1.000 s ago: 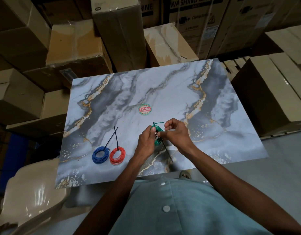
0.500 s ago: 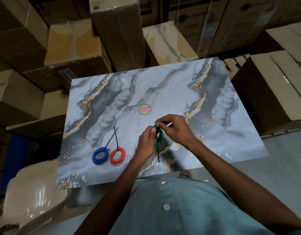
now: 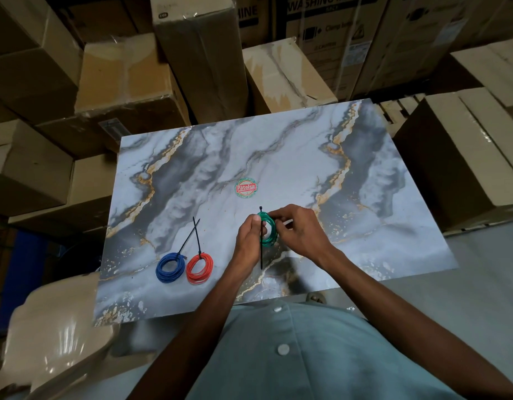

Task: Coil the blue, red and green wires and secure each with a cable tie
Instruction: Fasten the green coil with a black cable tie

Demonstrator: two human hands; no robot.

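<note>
The green wire coil [image 3: 270,231] is held upright between both hands above the marble board [image 3: 292,157]. My left hand [image 3: 249,241] grips its left side, and my right hand [image 3: 300,230] pinches its top right. A black cable tie [image 3: 261,249] runs straight down through the coil, its tail pointing toward me. The blue coil [image 3: 170,267] and the red coil [image 3: 199,268] lie side by side at the board's front left. Each of them has a black tie fastened on it, with the tails sticking up and away.
A round red and green sticker [image 3: 246,188] marks the board's middle. Cardboard boxes [image 3: 197,53] are stacked behind and on both sides of the board. A beige plastic chair [image 3: 47,336] stands at the lower left.
The loose green wire end was tucked away and the coil turned upright. The black tie's tail swung from slanting right to hanging straight down through the coil.
</note>
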